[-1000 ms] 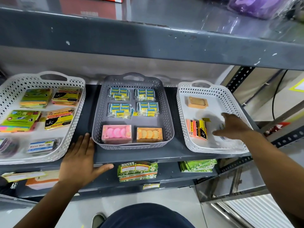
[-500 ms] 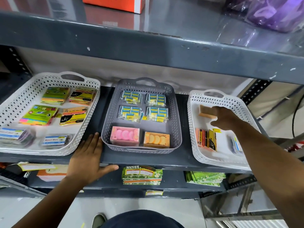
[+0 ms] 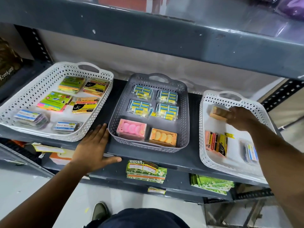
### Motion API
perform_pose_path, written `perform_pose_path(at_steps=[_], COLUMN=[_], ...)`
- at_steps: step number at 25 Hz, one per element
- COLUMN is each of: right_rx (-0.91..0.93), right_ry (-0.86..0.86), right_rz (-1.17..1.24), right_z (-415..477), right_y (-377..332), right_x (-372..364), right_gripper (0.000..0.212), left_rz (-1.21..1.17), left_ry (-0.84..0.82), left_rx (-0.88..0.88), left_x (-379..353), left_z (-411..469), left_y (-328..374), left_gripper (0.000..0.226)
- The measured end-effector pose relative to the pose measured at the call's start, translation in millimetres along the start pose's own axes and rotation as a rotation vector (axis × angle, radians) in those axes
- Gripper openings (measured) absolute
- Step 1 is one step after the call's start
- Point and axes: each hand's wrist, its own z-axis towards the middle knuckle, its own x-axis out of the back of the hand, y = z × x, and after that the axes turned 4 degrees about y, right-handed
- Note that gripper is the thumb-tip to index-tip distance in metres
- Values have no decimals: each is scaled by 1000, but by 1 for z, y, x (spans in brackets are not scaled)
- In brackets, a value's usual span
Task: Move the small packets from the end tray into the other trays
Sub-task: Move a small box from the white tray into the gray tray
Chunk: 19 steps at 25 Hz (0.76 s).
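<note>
Three perforated trays stand on a grey shelf. In the white end tray point(image 3: 204, 129) on the right, my right hand point(image 3: 238, 118) grips a small orange packet point(image 3: 217, 112) near the tray's back. An orange-and-yellow packet point(image 3: 216, 143) and a clear packet with a blue label point(image 3: 250, 151) lie nearer the front. The grey middle tray point(image 3: 184, 122) holds blue-and-yellow packets, a pink box and an orange box. The white left tray point(image 3: 98, 112) holds coloured sticky-note packs and clear packets. My left hand point(image 3: 93, 145) rests flat on the shelf's front edge between the left and middle trays.
A grey upper shelf point(image 3: 164, 35) overhangs the trays closely. Below the shelf, green label packs point(image 3: 145, 171) and a green stack point(image 3: 212, 184) lie on a lower shelf. A slotted upright point(image 3: 279, 94) stands at the right. My shoe point(image 3: 99, 212) shows on the floor.
My right hand moved from the front of the end tray to its back and closed on the small orange packet. The left hand stayed on the shelf edge.
</note>
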Motion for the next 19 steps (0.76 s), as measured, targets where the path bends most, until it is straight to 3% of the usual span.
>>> perform_pose_path(at_steps=[4, 8, 12, 19], right_rx=[-27, 261, 432, 391], right_ry=[299, 206, 117, 31], right_rz=[518, 823, 620, 388], right_z=[-43, -95, -124, -130], right_y=[-15, -72, -129, -152], right_x=[27, 49, 35, 11], right_gripper=[33, 46, 45, 49], left_rz=[7, 10, -2, -4], left_ry=[4, 8, 3, 2], left_rx=[5, 7, 6, 4], left_x=[1, 2, 2, 2], left_z=[0, -1, 0, -1], left_y=[3, 4, 3, 2], left_gripper=[119, 119, 120, 121])
